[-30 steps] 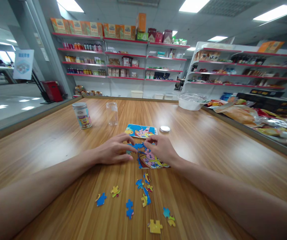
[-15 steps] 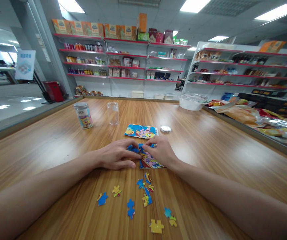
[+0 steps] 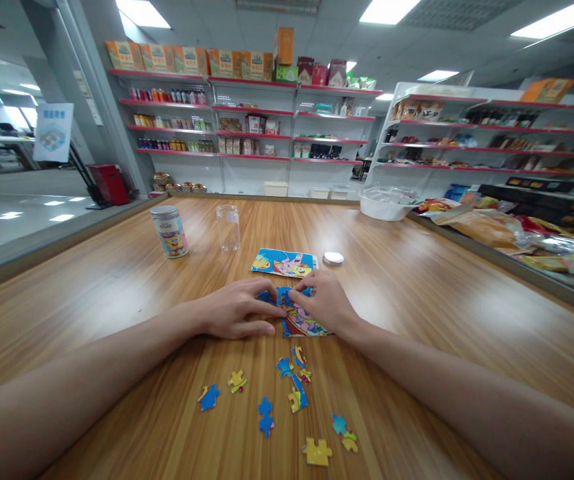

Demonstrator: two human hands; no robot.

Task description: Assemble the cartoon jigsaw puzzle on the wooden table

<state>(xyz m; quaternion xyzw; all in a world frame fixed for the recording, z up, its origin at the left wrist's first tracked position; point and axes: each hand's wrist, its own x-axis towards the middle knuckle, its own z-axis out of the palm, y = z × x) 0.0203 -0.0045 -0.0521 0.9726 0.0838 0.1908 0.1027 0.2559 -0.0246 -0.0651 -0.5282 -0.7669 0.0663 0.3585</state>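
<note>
A partly joined jigsaw puzzle [image 3: 307, 325] lies on the wooden table in front of me, blue with a pink and yellow cartoon picture. My left hand [image 3: 241, 308] rests at its left edge, fingers apart, the index fingertip touching the puzzle and partly covering blue pieces. Over the upper part, my right hand [image 3: 324, 301] pinches what looks like a blue puzzle piece [image 3: 285, 298] with thumb and forefinger; its fingers hide much of it. Loose pieces lie nearer to me, among them a yellow piece [image 3: 317, 452], a blue piece [image 3: 210, 397] and a joined blue pair [image 3: 265, 417].
A printed picture card [image 3: 281, 263] lies just beyond the puzzle, beside a round silver lid [image 3: 333, 258]. Farther left stand a labelled can [image 3: 170, 232] and a clear jar [image 3: 229, 229]. A white basin [image 3: 387, 203] sits at the back right, near packaged snacks [image 3: 497, 227].
The view has shifted slightly, so everything sits a little farther right. Both hands keep nearly the same pose at the puzzle, and the loose pieces lie as before.
</note>
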